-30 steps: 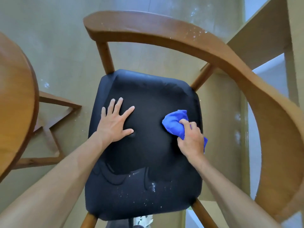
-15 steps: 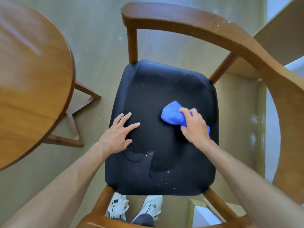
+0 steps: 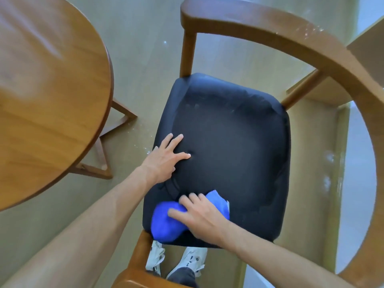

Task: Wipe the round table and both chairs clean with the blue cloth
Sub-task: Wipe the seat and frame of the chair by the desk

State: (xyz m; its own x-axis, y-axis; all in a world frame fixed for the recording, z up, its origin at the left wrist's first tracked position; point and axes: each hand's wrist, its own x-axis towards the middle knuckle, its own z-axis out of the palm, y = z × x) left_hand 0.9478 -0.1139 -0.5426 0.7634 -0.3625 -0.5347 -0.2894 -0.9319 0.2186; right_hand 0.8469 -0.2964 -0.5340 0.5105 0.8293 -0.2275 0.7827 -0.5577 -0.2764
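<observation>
From my head camera: my right hand presses the bunched blue cloth, fingers curled over it, at the near-left corner of the chair's padded black seat, the cloth's length running left to right. My left hand rests flat, fingers spread, on the seat. The glossy round wooden table stands to the left.

Floor: pale olive-beige, smooth, flecked with white crumbs.
Right edge: bright bluish-white strip beside a tan panel.
</observation>
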